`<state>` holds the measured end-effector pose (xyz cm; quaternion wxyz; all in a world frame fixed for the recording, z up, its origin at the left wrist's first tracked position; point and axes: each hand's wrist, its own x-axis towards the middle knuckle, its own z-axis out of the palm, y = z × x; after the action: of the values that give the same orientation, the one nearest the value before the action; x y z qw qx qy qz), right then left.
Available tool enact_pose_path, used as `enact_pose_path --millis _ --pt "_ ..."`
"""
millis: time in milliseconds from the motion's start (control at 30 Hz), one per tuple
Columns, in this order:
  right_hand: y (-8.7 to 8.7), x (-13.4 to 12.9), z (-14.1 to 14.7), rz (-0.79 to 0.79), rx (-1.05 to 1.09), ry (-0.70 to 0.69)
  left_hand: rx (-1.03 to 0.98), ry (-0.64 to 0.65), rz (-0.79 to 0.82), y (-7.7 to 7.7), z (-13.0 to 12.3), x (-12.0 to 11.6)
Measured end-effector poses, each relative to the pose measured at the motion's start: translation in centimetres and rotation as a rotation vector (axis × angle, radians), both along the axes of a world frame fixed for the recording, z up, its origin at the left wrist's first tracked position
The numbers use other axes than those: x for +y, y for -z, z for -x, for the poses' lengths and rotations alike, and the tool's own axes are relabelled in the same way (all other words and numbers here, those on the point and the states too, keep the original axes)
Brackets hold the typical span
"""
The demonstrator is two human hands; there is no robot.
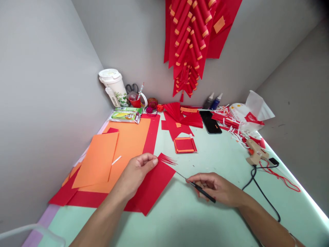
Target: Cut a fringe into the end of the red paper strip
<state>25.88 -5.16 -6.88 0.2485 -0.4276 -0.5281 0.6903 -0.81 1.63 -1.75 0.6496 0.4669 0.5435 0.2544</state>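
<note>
A: How is the tabletop point(226, 151) lit?
B: Brightly, with soft shadow near the right hand point(218, 185) and white glare along the table's right edge.
A: Where is blur evident?
B: In the darkened upper-right corner.

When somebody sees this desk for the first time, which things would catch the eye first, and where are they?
Probably the big red decoration with orange-tipped rolls, on the wall at top centre. Below it, mid-picture, the left hand pinches a red sheet with cut strips at its top end, and the right hand holds a black-handled tool. At left, bright orange sheets also stand out on the table.
</note>
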Motion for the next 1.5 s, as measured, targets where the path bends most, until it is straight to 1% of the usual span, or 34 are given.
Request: enact_pose_path --millis 100,200,333,467,667,933,1267,1500 --pt "-0.03 0.0 -0.05 -0.007 -0.011 0.012 0.05 -0.029 -0.099 0.17 0.42 0.3" --pt "-0.16 -0.04 -0.05 -0.001 -0.015 0.026 0.077 -0.045 -0.137 0.32 0.64 0.46" --pt "-0.11 -0.13 -0.14 -0.009 -0.03 0.05 0.093 -0.045 -0.137 0.48 0.68 0.46" --pt "0.18 -0.17 -0.17 -0.03 -0.05 0.041 0.114 -0.062 -0.132 0.54 0.55 0.36" --pt "0.52 -0.06 -0.07 -0.064 -0.063 0.023 0.073 -0.039 -0.095 0.64 0.25 0.21" --pt "0.3 -0.2 -0.03 -0.076 -0.085 0.024 0.087 -0.027 -0.091 0.54 0.23 0.11" --pt "0.26 -0.2 0.11 -0.052 -0.084 0.039 0.088 -0.021 -0.088 0.34 0.08 0.12" --pt "0.28 -0.19 -0.05 -0.056 -0.097 0.024 0.103 -0.029 -0.116 0.39 0.11 0.1"
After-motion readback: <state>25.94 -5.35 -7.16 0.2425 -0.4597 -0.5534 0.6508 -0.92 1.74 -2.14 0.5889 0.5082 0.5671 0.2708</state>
